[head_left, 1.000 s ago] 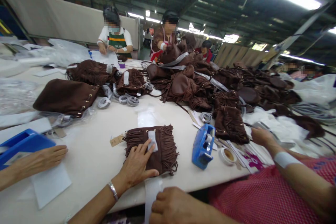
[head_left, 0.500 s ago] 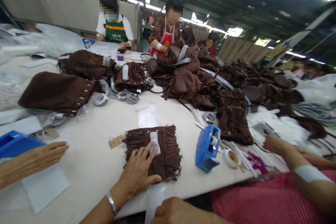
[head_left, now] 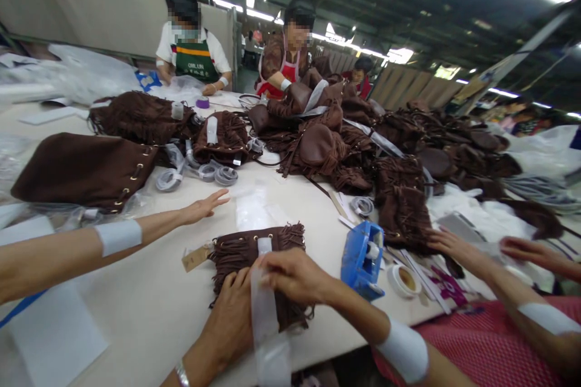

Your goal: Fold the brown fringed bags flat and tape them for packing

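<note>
A small dark brown fringed bag [head_left: 245,242] lies on the table in front of me, with a tan tag [head_left: 196,259] at its left. My left hand [head_left: 231,314], a silver bracelet at its wrist, lies over the bag's left half with its fingers bent and side by side. Over the bag's middle my right hand [head_left: 295,275] pinches the upper end of a clear plastic strip [head_left: 265,320]. The strip runs down past the table's near edge. Higher up, a short whitish wrap [head_left: 264,246] shows on the bag, its lower part hidden by my right hand.
A blue tape dispenser [head_left: 363,260] and tape roll [head_left: 405,281] stand to the right. Another person's arm [head_left: 158,233] reaches in from the left; a co-worker's hands [head_left: 458,248] are at right. Brown bags [head_left: 318,142] are heaped behind, near coiled straps [head_left: 169,179].
My right hand has come up from the near edge onto the bag, bringing the plastic strip. My left hand stays on the bag. Another person's arm at left has reached further in.
</note>
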A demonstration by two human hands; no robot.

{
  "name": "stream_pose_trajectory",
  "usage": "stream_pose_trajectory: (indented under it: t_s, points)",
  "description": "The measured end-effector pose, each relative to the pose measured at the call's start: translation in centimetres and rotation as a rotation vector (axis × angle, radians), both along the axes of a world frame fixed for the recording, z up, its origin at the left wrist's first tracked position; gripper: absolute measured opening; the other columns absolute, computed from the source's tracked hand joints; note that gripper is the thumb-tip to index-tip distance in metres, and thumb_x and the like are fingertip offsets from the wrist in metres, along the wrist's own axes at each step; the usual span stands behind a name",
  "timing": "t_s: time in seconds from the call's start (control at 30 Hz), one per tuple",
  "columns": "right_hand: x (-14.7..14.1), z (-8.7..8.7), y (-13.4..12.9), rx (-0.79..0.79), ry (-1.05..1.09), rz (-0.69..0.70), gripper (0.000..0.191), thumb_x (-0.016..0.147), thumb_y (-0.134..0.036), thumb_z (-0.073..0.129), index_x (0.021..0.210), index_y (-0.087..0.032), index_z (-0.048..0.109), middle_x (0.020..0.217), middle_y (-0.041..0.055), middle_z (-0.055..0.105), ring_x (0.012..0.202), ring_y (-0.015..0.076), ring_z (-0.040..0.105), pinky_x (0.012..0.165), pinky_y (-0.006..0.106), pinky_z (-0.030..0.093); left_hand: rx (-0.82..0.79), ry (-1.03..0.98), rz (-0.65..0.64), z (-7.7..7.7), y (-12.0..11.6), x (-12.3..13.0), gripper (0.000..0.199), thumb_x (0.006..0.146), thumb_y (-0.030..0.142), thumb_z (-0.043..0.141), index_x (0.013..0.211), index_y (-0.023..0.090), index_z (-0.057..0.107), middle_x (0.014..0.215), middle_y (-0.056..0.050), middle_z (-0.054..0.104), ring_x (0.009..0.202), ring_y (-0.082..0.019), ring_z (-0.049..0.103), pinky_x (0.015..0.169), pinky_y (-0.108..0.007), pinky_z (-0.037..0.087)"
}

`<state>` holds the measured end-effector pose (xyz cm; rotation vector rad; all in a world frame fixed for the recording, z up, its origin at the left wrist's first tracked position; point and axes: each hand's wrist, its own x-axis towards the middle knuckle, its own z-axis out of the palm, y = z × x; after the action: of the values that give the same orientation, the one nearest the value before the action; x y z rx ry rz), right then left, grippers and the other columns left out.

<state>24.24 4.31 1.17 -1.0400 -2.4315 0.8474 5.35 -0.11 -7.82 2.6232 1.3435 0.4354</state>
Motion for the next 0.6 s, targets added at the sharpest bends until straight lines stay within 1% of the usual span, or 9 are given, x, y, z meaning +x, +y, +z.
stream_pose_trajectory:
  t_s: [0.07, 0.1, 0.13, 0.2, 0.27, 0.37, 0.5, 0.53, 0.6]
  points:
    - [-0.2, -1.8, 2.8, -0.122, -0.018, -0.180, 0.004, 0.085, -0.022, 0.063, 0.085, -0.019, 0.066, 0.074, -0.0042, 0.065, 0.068, 0.0109, 0.058, 0.062, 0.020, 0.039, -0.003, -0.021, -0.011, -0.1, 0.2, -0.2, 0.061, 0.083, 0.046, 0.061, 0.139, 0.026, 0.048, 0.142, -0.013, 0.050, 0.120, -0.032, 0.048, 0.101, -0.048, 0.038]
    - [-0.3, -2.8, 3.7, -0.166, -0.029, -0.265, 0.004, 0.083, -0.022, 0.065, 0.082, -0.019, 0.066, 0.074, -0.0036, 0.065, 0.069, 0.0116, 0.058, 0.062, 0.021, 0.038, -0.005, -0.030, -0.018, -0.1, 0.3, -0.4, 0.060, 0.084, 0.042, 0.061, 0.141, 0.026, 0.046, 0.145, -0.012, 0.048, 0.122, -0.031, 0.047, 0.101, -0.047, 0.039]
    - [-0.3, -3.7, 4.3, -0.189, -0.038, -0.332, 0.005, 0.082, -0.023, 0.066, 0.079, -0.018, 0.066, 0.073, -0.0028, 0.065, 0.069, 0.0123, 0.057, 0.063, 0.021, 0.037, -0.010, -0.037, -0.025, -0.1, 0.4, -0.5, 0.061, 0.085, 0.038, 0.059, 0.143, 0.027, 0.043, 0.149, -0.011, 0.043, 0.124, -0.030, 0.046, 0.102, -0.046, 0.039]
    - [-0.4, -5.2, 4.8, -0.205, -0.040, -0.415, 0.007, 0.081, -0.024, 0.066, 0.077, -0.017, 0.066, 0.075, -0.0009, 0.065, 0.071, 0.0137, 0.057, 0.065, 0.023, 0.036, -0.029, -0.047, -0.031, -0.2, 0.6, -0.9, 0.062, 0.087, 0.028, 0.055, 0.146, 0.027, 0.037, 0.155, -0.009, 0.035, 0.129, -0.029, 0.043, 0.105, -0.046, 0.039]
    - [-0.4, -6.1, 4.7, -0.217, -0.015, -0.439, 0.008, 0.082, -0.024, 0.064, 0.079, -0.017, 0.066, 0.078, 0.0005, 0.066, 0.074, 0.0147, 0.057, 0.068, 0.024, 0.037, -0.060, -0.058, -0.028, -0.3, 0.7, -1.2, 0.064, 0.087, 0.019, 0.050, 0.148, 0.027, 0.034, 0.158, -0.008, 0.030, 0.132, -0.027, 0.041, 0.108, -0.047, 0.038]
    - [-0.3, -6.1, 4.5, -0.285, 0.046, -0.399, 0.008, 0.082, -0.024, 0.063, 0.084, -0.017, 0.067, 0.081, 0.0002, 0.067, 0.076, 0.0139, 0.059, 0.068, 0.022, 0.040, -0.108, -0.095, -0.020, -0.4, 0.8, -1.5, 0.065, 0.087, 0.013, 0.044, 0.148, 0.028, 0.032, 0.159, -0.005, 0.028, 0.134, -0.025, 0.040, 0.109, -0.047, 0.038]
    - [0.0, -5.6, 4.9, -0.510, 0.245, -0.315, 0.020, 0.081, -0.029, 0.065, 0.095, -0.015, 0.068, 0.080, -0.0002, 0.067, 0.069, 0.0123, 0.058, 0.064, 0.021, 0.044, -0.122, -0.123, 0.002, -0.7, 0.9, -1.8, 0.064, 0.087, 0.013, 0.042, 0.148, 0.030, 0.032, 0.153, -0.004, 0.038, 0.135, -0.023, 0.041, 0.108, -0.045, 0.041]
    - [0.1, -5.6, 5.0, -0.535, 0.274, -0.325, 0.019, 0.081, -0.028, 0.065, 0.094, -0.014, 0.069, 0.078, -0.0005, 0.067, 0.068, 0.0121, 0.057, 0.063, 0.022, 0.043, -0.115, -0.122, 0.008, -0.8, 0.9, -1.8, 0.063, 0.088, 0.014, 0.042, 0.148, 0.030, 0.033, 0.153, -0.005, 0.039, 0.135, -0.024, 0.041, 0.108, -0.046, 0.042]
    - [0.0, -5.7, 5.2, -0.504, 0.269, -0.381, 0.013, 0.079, -0.024, 0.064, 0.086, -0.015, 0.070, 0.073, -0.0014, 0.065, 0.066, 0.0118, 0.056, 0.063, 0.022, 0.042, -0.104, -0.119, 0.010, -1.0, 0.9, -1.8, 0.061, 0.089, 0.016, 0.043, 0.148, 0.030, 0.033, 0.153, -0.005, 0.038, 0.135, -0.025, 0.041, 0.107, -0.047, 0.042]
